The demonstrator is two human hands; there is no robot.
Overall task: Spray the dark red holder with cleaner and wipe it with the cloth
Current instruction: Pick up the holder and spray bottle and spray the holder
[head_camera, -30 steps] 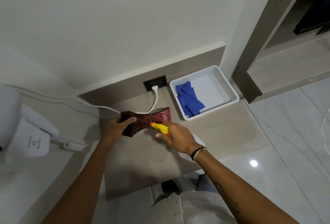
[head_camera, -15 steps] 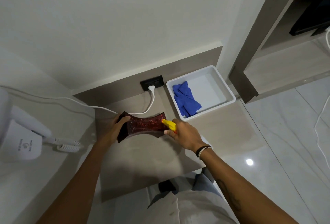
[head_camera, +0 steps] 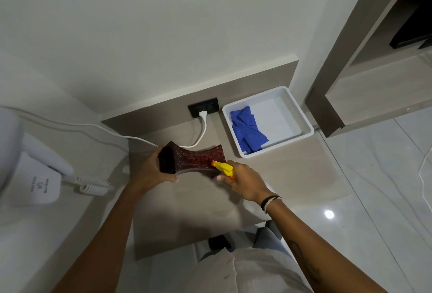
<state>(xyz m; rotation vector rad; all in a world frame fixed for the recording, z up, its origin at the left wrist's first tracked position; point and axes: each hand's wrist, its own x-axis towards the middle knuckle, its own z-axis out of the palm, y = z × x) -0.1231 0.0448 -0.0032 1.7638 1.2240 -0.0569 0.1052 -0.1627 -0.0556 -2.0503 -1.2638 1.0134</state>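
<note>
The spraying step looks to be in hand: the left hand is clamped round one end of the dark red holder, tipping it on its side just above the counter, while the right hand is closed on a spray bottle whose yellow nozzle sits right against the holder's other end. Next, I'd judge, the bottle must be set down and the blue cloth fetched from the white tray nearby. I count one holder, one bottle, one cloth and one tray.
</note>
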